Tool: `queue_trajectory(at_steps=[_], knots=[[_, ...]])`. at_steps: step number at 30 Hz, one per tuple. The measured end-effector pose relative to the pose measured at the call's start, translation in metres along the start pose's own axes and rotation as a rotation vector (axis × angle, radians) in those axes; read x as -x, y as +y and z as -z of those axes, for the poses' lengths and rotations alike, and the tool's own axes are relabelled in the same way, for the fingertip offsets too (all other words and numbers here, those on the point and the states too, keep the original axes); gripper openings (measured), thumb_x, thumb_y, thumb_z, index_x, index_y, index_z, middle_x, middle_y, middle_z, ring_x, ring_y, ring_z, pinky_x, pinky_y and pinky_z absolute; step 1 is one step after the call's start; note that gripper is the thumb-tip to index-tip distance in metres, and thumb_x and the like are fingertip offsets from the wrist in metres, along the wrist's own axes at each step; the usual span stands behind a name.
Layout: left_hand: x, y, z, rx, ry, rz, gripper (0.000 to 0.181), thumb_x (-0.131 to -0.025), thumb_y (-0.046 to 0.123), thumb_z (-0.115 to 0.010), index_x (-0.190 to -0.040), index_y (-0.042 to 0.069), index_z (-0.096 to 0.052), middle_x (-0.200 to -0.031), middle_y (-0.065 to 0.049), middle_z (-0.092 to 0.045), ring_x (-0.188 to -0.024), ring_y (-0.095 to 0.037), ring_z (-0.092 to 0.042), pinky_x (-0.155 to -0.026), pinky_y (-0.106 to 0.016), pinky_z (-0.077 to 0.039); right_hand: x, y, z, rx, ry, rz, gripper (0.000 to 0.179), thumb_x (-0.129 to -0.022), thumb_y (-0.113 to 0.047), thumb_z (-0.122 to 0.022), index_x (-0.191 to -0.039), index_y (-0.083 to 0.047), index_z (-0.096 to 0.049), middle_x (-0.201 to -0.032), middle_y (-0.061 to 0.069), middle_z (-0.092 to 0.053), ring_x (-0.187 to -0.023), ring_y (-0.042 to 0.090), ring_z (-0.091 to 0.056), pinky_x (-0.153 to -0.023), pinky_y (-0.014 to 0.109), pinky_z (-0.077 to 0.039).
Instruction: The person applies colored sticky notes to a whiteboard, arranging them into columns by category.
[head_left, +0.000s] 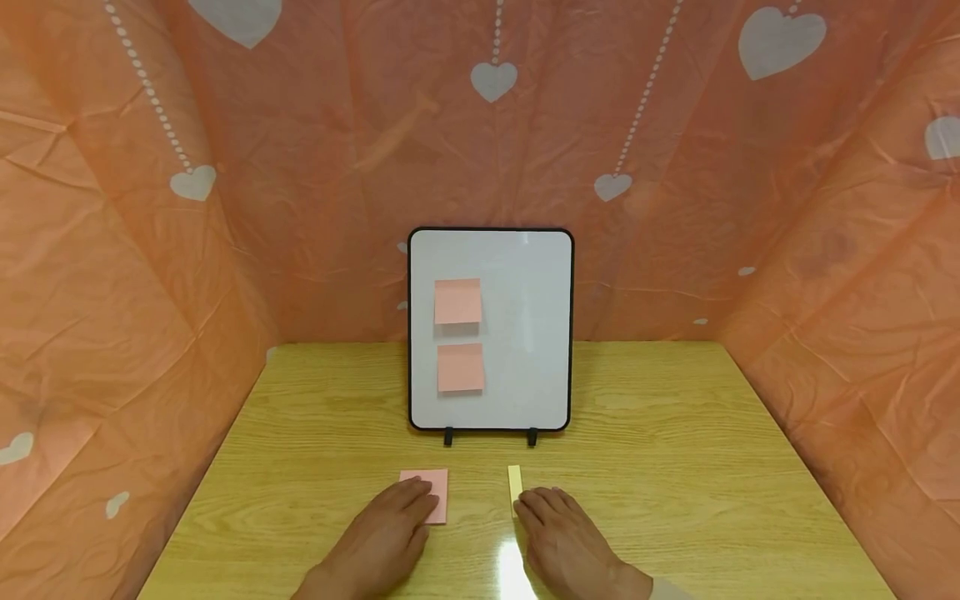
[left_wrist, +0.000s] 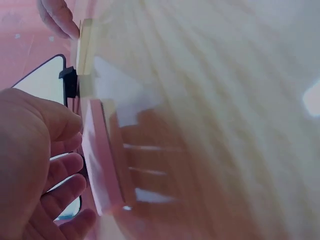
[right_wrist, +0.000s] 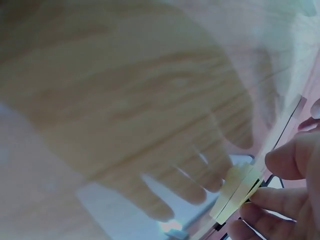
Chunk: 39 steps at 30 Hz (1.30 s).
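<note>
My left hand (head_left: 382, 533) lies over a pink sticky note pad (head_left: 440, 482), its fingertips on the pad's top. In the left wrist view the pad (left_wrist: 104, 167) is seen edge-on on the table, with the thumb and loosely bent fingers beside it and not wrapped around it. Toward the right, my right hand (head_left: 562, 533) has its fingertips at the right edge of a narrow yellow sticky note pad (head_left: 514, 480). In the right wrist view the fingers reach that yellow pad (right_wrist: 235, 197), and the thumb stands apart from it.
Behind the hands a black-framed whiteboard (head_left: 525, 333) stands on two small black feet. Two pink sticky notes, an upper one (head_left: 457, 302) and a lower one (head_left: 461, 368), are stuck on its left half. Orange sheeting (head_left: 337, 250) with white hearts surrounds the wooden table (head_left: 675, 433).
</note>
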<state>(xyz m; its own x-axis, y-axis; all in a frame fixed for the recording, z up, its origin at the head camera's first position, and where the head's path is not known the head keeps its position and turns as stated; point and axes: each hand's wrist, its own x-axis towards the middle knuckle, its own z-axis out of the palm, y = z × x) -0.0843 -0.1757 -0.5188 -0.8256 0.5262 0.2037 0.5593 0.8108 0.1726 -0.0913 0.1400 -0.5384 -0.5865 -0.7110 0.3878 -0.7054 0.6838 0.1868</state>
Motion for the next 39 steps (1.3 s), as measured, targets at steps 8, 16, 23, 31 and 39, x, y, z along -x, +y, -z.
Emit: queue_trajectory(at_steps=[8, 16, 23, 31, 39], knots=[[-0.041, 0.019, -0.002, -0.033, -0.066, -0.110, 0.038, -0.107, 0.018, -0.058, -0.143, 0.008, -0.065, -0.148, -0.006, -0.063, -0.142, -0.024, -0.056, -0.121, -0.042, -0.046, 0.004, 0.009, 0.005, -0.018, 0.007, -0.023, 0.038, -0.086, -0.021, -0.079, -0.122, -0.008, -0.075, -0.121, -0.001, -0.071, -0.114, 0.017, -0.065, -0.099, 0.038, -0.058], [-0.080, 0.019, -0.011, -0.118, -0.227, -0.251, 0.049, -0.109, 0.016, -0.050, -0.159, 0.014, -0.049, -0.165, -0.002, -0.046, -0.155, -0.020, -0.041, -0.127, -0.038, -0.036, 0.003, 0.017, 0.004, -0.025, -0.018, -0.029, 0.033, -0.090, -0.020, -0.073, -0.122, -0.010, -0.075, -0.121, -0.001, -0.070, -0.114, 0.017, -0.064, -0.100, 0.037, -0.056], [-0.099, 0.016, -0.017, -0.220, -0.295, -0.361, 0.050, -0.113, 0.019, -0.044, -0.163, 0.016, -0.042, -0.168, 0.000, -0.041, -0.156, -0.017, -0.037, -0.128, -0.036, -0.035, 0.001, 0.021, 0.006, -0.028, -0.032, 0.004, 0.033, -0.092, -0.021, -0.074, -0.123, -0.008, -0.074, -0.121, 0.000, -0.069, -0.114, 0.018, -0.063, -0.101, 0.038, -0.056], [-0.107, 0.013, -0.022, -0.223, -0.339, -0.380, 0.054, -0.111, 0.021, -0.047, -0.164, 0.017, -0.040, -0.169, 0.002, -0.039, -0.158, -0.014, -0.034, -0.129, -0.037, -0.033, -0.009, 0.032, 0.003, -0.043, -0.053, 0.121, 0.031, -0.094, -0.030, -0.079, -0.119, -0.013, -0.072, -0.119, -0.003, -0.069, -0.113, 0.015, -0.062, -0.106, 0.037, -0.053], [-0.107, 0.012, -0.024, -0.171, -0.368, -0.364, 0.075, -0.105, 0.060, -0.048, -0.166, 0.017, -0.036, -0.171, 0.003, -0.035, -0.160, -0.015, -0.030, -0.131, -0.037, -0.028, -0.018, 0.035, -0.005, -0.006, -0.098, 0.197, 0.025, -0.100, -0.036, -0.074, -0.115, -0.017, -0.072, -0.116, -0.005, -0.069, -0.111, 0.014, -0.061, -0.105, 0.037, -0.053]])
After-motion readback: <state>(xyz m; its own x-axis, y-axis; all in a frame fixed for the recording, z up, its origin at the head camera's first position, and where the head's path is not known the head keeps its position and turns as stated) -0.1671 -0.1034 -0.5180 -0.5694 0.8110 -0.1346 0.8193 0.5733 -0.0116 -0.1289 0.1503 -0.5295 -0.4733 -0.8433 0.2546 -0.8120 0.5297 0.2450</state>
